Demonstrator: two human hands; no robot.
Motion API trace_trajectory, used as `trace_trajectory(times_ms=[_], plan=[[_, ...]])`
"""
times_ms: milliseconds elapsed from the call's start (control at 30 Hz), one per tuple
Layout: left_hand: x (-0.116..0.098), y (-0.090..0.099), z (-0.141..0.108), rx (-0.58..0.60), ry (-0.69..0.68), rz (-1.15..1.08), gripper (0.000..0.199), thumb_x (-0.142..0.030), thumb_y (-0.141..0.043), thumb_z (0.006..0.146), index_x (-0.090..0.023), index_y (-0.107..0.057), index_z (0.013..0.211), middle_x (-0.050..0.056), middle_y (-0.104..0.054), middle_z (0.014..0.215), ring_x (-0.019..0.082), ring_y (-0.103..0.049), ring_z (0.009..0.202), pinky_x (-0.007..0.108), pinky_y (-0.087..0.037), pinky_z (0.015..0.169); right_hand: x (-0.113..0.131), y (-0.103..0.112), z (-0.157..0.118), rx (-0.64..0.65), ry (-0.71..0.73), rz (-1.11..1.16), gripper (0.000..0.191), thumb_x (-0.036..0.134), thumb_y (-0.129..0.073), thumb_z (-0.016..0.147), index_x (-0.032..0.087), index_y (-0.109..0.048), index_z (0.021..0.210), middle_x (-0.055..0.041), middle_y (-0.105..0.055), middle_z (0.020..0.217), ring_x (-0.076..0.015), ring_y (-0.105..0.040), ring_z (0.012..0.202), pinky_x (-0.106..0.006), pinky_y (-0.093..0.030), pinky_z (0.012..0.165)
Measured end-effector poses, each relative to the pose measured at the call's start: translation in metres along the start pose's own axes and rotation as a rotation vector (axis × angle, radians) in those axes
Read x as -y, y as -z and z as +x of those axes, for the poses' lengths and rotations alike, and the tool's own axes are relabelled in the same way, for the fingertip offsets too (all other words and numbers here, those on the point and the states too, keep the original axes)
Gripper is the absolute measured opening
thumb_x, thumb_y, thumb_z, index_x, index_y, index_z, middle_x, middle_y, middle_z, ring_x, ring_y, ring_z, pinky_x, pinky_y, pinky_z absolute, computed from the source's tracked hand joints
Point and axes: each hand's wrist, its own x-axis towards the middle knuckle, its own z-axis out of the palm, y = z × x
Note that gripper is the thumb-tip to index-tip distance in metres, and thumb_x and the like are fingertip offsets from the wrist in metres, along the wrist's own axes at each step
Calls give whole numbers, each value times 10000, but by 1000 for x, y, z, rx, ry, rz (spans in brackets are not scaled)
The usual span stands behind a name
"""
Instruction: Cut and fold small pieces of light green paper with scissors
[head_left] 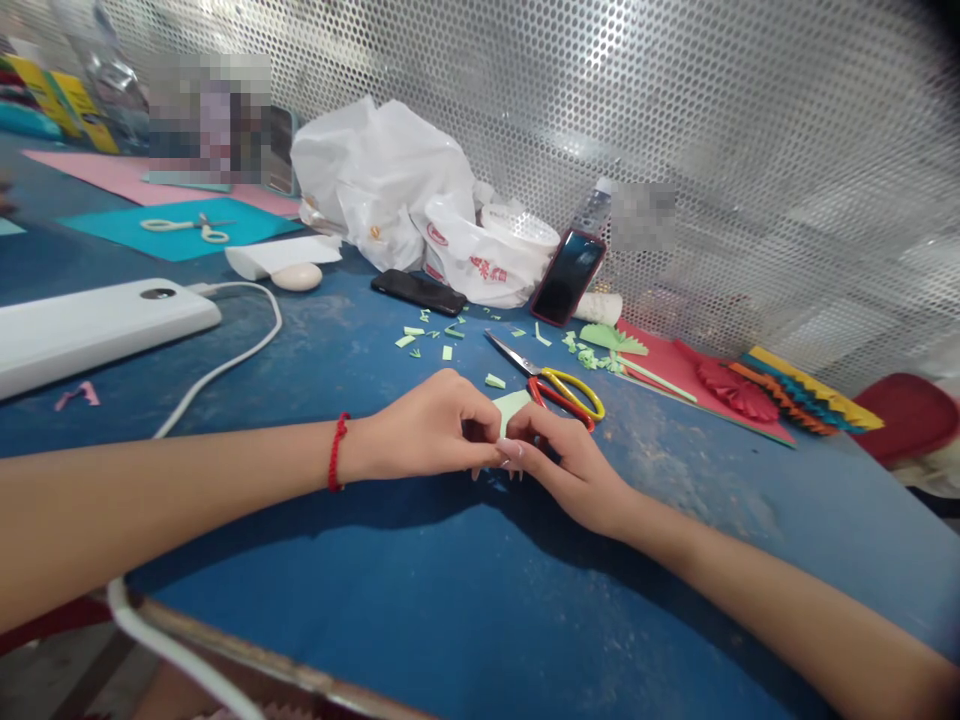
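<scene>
1. A big blue table [450, 640] fills the bottom of the view.
2. A white plastic bag [382, 190] sits at the top middle.
3. The left hand [424, 428] and right hand [570, 470] are closed, pinching a piece of green paper [512, 408] together in the middle.
4. Scissors [555, 385] with red and yellow handles lie just past the hands.
5. Small green paper bits [442, 335] lie farther up.

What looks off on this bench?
Green paper snippets are strewn across the blue tabletop near the scissors. Also odd: an egg-like object sits loose among the craft supplies, unexpected here.
</scene>
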Motion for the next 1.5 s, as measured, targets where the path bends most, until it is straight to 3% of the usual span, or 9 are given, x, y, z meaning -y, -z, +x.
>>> trace_trajectory(times_ms=[267,333,533,600,700,867,1000,1233,1500], plan=[[4,2,1,56,-15,-47,213,-266,-717,791,-128,-690,630,4,-687,567,71,-577,502,136,-398,491,-2,3,3,65,43,19,338,357,-472,985,183,-583,718,12,-593,646,-105,-534,593,-226,-417,576],[5,3,2,33,11,-57,234,-316,-712,806,-124,-705,672,14,-697,597,84,-599,532,146,-421,515,-6,4,5,-64,-13,71,349,390,-500,969,183,-585,702,19,-585,594,-98,-524,537,-220,-418,536],[6,4,2,-14,8,43,248,-366,-643,870,-138,-725,817,24,-726,739,104,-630,646,174,-446,600,-40,37,24,-717,-311,403,317,470,-674,814,164,-636,740,51,-534,489,-62,-422,378,-181,-323,359],[6,4,2,-40,-37,135,190,-319,-633,874,-152,-723,892,30,-735,830,124,-642,732,201,-464,682,-55,53,29,-924,-360,487,248,402,-707,772,166,-631,782,23,-608,575,-84,-512,450,-184,-386,391],[9,3,2,-52,-96,240,219,-326,-611,889,-172,-713,1007,55,-737,1007,181,-643,938,272,-470,861,-76,68,32,-1042,-349,491,169,330,-650,794,198,-551,829,-39,-707,859,-139,-668,736,-229,-523,571],[12,0,0,175,-88,379,604,-519,-541,911,-200,-485,1420,131,-438,1502,288,-393,1388,414,-292,1142,-89,67,31,-1098,-324,461,271,317,-637,755,225,-488,961,-42,-679,1013,-168,-670,899,-277,-536,678],[9,-1,-3,361,-41,457,677,-619,-408,930,-305,-293,1519,95,-136,1619,317,-139,1492,488,-113,1198,-86,62,30,-1124,-295,401,325,331,-619,749,234,-491,1032,-29,-659,1016,-154,-641,867,-251,-501,631],[5,3,-1,410,-27,469,668,-648,-356,932,-331,-283,1516,82,-135,1614,318,-96,1494,567,48,1178,-83,61,29,-1158,-313,369,284,327,-603,760,223,-507,1005,-15,-636,910,-146,-607,796,-228,-466,579],[0,10,-7,469,-20,524,682,-657,-305,939,-323,-231,1529,78,-111,1611,300,-83,1494,550,4,1194,-80,58,29,-1152,-281,314,254,336,-616,756,225,-533,969,7,-597,867,-149,-599,795,-238,-467,584]])
